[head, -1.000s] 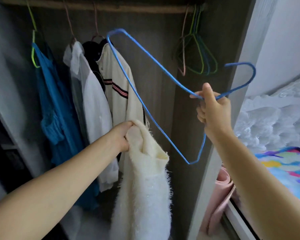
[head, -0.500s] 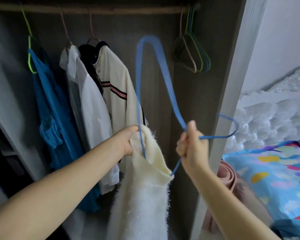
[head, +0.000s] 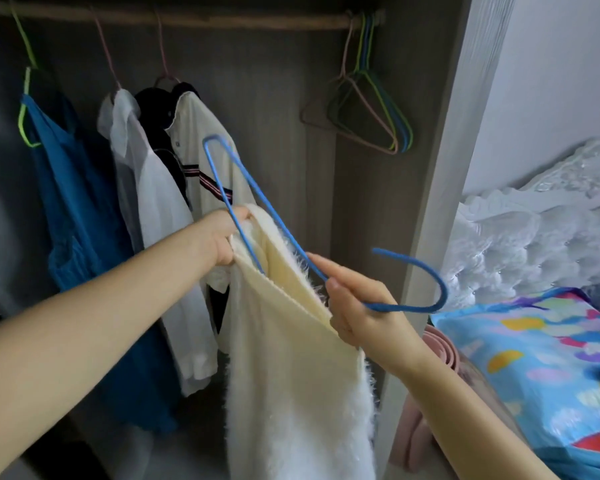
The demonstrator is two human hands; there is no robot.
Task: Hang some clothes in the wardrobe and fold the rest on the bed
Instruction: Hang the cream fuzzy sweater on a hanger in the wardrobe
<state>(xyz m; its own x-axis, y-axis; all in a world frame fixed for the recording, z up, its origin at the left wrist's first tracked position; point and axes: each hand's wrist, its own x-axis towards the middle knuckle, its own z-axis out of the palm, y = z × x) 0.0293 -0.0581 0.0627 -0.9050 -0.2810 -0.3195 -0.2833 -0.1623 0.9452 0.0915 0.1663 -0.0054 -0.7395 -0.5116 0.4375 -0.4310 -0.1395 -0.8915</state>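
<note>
A cream fluffy sweater (head: pixel 291 375) hangs in front of the open wardrobe. My left hand (head: pixel 222 237) grips its top edge and holds the opening apart. My right hand (head: pixel 357 306) holds a blue wire hanger (head: pixel 278 216) at its neck, with the hook curving out to the right. One end of the hanger sits down inside the sweater's opening, while the other end sticks up above my left hand. The wardrobe rail (head: pixel 222 20) runs across the top.
On the rail hang a blue dress (head: pixel 80 216), a white shirt (head: pixel 153 209) and a cream striped shirt (head: pixel 205 168). Several empty hangers (head: pixel 371 112) hang at the rail's right end. The wardrobe side panel (head: pixel 444 168) stands right, with the bed's colourful cover (head: pixel 534 368) beyond.
My right hand has lowered the hanger and tilted it, and one end has slid deeper into the sweater's opening. My left hand keeps its grip on the sweater.
</note>
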